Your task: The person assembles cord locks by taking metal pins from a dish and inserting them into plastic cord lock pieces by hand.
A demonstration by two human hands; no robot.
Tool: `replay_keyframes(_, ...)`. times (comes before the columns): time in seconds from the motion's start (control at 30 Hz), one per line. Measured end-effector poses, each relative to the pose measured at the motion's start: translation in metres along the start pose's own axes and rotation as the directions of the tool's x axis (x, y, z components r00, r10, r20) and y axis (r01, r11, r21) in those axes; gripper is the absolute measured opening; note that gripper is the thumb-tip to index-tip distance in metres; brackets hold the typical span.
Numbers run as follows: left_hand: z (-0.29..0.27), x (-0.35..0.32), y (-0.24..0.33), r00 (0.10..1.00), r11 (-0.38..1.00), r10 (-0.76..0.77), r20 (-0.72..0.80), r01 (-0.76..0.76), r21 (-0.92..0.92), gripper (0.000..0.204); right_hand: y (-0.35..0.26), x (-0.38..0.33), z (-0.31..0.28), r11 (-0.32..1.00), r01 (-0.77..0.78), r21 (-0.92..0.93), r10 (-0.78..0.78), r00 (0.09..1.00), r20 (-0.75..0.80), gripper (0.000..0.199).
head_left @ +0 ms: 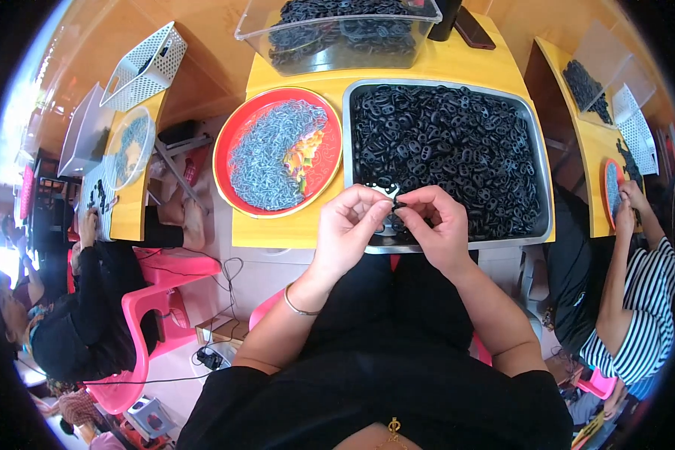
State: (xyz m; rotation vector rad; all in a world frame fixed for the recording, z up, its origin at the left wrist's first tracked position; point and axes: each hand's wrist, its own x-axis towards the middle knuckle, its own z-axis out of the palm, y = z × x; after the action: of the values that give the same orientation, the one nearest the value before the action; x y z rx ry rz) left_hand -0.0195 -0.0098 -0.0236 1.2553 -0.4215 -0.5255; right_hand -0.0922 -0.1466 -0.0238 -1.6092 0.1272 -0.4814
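Observation:
In front of me my left hand (358, 223) and my right hand (436, 226) meet at the near edge of a metal tray (545, 187). Thumbs and fingers of both are pinched around a small black plastic piece (395, 201), which the fingertips partly hide. Many flat black pieces with two holes (450, 142) fill the tray, just beyond my hands. To the left, a round red plate (223, 157) carries a heap of small silvery metal parts (266, 161), too fine to name surely.
A clear plastic bin (337, 63) of black pieces stands at the back of the yellow table (285, 234). Beside it are a black cylinder (445, 21) and a phone (475, 30). People sit at yellow tables on both sides. A pink chair (139, 322) and cables are at left.

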Motion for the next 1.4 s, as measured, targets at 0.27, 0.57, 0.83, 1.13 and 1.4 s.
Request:
replay_keyframes(0.27, -0.003, 0.000, 0.000, 0.998, 0.999, 0.042, 0.046, -0.043, 0.031, 0.002, 0.005, 0.000, -0.001, 0.998, 0.026, -0.060, -0.026, 1.000, -0.003, 0.013)
replay_keyframes(0.57, -0.010, 0.004, 0.018, 0.996, 0.998, -0.050, 0.078, 0.046, 0.053, 0.006, 0.004, 0.001, 0.002, 1.000, -0.015, 0.011, 0.016, 0.999, -0.030, 0.013)
replay_keyframes(0.83, -0.010, 0.003, 0.015, 0.990, 0.995, -0.073, 0.122, 0.064, 0.076, 0.005, 0.001, 0.001, 0.000, 0.997, 0.004, -0.079, -0.005, 1.000, -0.011, 0.013)
replay_keyframes(1.13, -0.013, 0.008, 0.026, 0.983, 0.877, 0.127, 0.132, -0.174, 0.448, 0.010, 0.001, 0.001, -0.001, 0.998, -0.065, 0.014, 0.065, 0.998, 0.010, 0.012)
replay_keyframes(1.4, -0.009, 0.013, 0.041, 0.867, -0.017, 0.145, 0.476, -0.479, 0.878, 0.018, 0.003, 0.003, 0.000, 0.995, -0.042, 0.093, 0.049, 0.997, -0.066, 0.012)
